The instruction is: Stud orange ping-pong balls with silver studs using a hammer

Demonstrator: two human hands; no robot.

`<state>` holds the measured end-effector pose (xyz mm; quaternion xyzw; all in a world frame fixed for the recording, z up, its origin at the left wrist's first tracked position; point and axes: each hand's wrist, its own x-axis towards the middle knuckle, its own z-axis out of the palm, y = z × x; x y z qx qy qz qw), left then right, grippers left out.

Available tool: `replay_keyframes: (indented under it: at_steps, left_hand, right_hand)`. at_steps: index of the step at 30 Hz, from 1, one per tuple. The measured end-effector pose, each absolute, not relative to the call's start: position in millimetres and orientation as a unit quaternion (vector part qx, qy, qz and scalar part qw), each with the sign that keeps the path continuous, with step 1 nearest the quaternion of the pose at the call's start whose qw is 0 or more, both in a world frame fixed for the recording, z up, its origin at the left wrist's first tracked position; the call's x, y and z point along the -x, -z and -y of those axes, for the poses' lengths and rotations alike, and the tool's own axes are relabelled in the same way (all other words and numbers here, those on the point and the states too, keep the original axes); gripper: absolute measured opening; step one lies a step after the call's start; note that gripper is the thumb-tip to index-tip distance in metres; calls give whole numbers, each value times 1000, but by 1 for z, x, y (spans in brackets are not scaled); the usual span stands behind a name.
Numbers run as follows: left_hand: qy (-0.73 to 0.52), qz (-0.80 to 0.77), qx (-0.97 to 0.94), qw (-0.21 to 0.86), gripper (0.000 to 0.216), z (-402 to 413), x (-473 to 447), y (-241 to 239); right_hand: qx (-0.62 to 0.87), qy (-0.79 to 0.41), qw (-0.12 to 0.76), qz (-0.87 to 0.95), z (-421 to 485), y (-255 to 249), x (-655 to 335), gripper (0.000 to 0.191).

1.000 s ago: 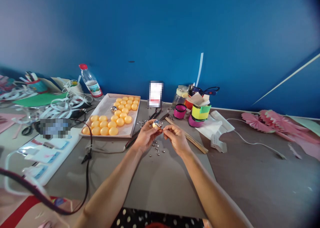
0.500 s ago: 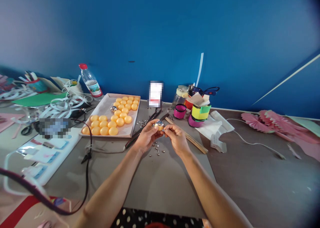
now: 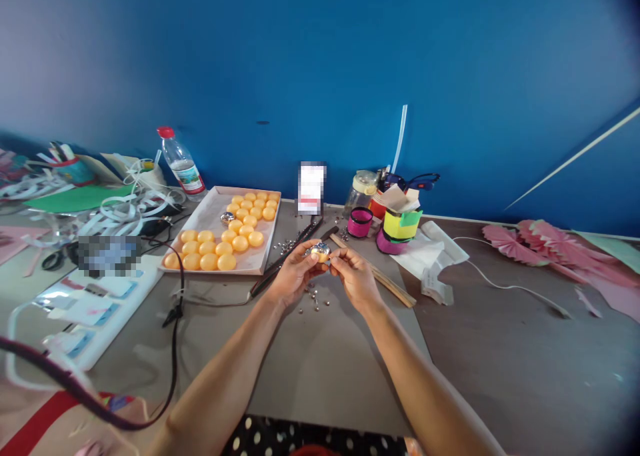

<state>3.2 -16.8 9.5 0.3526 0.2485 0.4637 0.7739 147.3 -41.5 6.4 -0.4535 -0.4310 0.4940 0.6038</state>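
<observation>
Here, the roundish ball (image 3: 321, 253) points silver side up, yellow side down.

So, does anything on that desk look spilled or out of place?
Small silvery beads lie loose on the desk, some clustered, others scattered, with no container around them, so they look spilled. In the tray, one shiny silver piece stands out beside the plain orange balls.

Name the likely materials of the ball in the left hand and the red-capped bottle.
Ball: smooth yellowish body, probably plastic by its soft sheen; silvery part glints like metal, possibly coated plastic. Bottle: clear, glossy, likely plastic; blue wall shows through.
</observation>
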Motion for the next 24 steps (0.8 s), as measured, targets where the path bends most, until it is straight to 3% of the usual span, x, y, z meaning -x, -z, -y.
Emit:
replay_keyframes:
  at_steps: [24]
  left_hand:
    - [-476,-304,-442,697,47,20,-9,-6]
  right_hand:
    - [483,-571,528,402,41,-13,-160,27]
